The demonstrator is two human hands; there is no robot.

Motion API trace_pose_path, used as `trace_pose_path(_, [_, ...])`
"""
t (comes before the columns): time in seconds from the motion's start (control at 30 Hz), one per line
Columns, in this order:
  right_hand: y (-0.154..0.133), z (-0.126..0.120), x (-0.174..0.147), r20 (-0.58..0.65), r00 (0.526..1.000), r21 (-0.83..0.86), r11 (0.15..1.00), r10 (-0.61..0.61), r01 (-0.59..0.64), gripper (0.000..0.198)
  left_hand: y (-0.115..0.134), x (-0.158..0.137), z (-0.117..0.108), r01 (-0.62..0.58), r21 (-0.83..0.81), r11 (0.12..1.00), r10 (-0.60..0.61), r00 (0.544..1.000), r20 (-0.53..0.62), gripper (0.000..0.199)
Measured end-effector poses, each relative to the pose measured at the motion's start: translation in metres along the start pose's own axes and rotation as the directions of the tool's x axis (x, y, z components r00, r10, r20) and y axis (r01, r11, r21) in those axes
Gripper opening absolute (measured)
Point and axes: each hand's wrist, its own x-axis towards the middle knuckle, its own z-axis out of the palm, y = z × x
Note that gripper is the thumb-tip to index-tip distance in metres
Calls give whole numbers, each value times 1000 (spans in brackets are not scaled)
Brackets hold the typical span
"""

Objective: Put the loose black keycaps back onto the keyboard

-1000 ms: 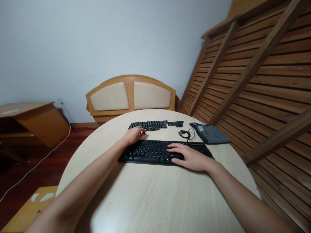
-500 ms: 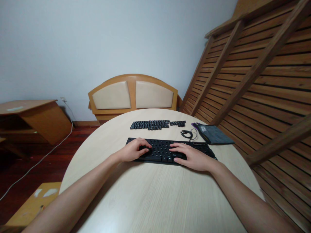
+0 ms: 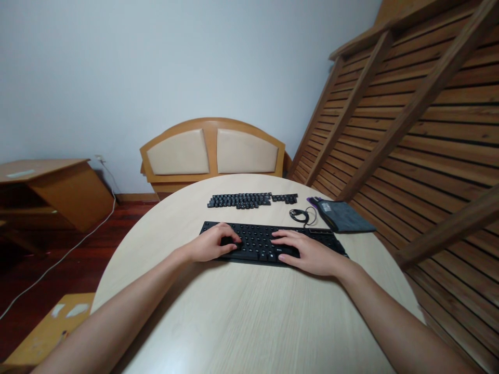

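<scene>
The long black plastic keyboard [image 3: 253, 242] lay across the centre of the frame, slightly below the middle, flat on a round, pale wood-grain table [image 3: 249, 317]. The person's bare left hand [image 3: 212, 242] was over the keyboard's left end, its fingers curled down and its thumb and forefinger close together near the keys; whether a small piece was pinched between them could not be told. The bare right hand [image 3: 310, 252] was spread over the right-hand part of the board, fingers and thumb parted, palm down, gripping nothing. The two hands were apart, with a stretch of the keyboard visible between them.

Above the keyboard in the frame lay a wide block of small black keycaps [image 3: 238, 201] in neat rows, and just to its right a smaller cluster of black keycaps [image 3: 284, 198]. Right of centre, a thin black cable [image 3: 299, 214] was coiled near the keyboard's top edge. Beside it, nearer the table's right edge, rested a flat dark-grey pouch [image 3: 348, 216] with a purple edge at its upper left.

A wooden headboard with two cream padded panels [image 3: 212, 151] stood behind the table, and a brown slatted wooden frame [image 3: 424, 130] leaned along the right side.
</scene>
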Motion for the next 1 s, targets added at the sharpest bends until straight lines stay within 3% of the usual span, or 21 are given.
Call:
trace_pose_path(0.4, [-7,5,1,-28,1000,-80,997,-11,9,45,12,2,-5,-138,149,979,129,989,69,19])
trace_pose_path(0.67, [-12,9,2,-28,999,-93,995,-35,32,45,18,3,-8,-109,232,967,95,993,69,15])
trace_pose_path(1.0, [-24,11,3,25,998,-127,990,-55,58,49,34,-3,-11,-196,427,883,129,975,179,15])
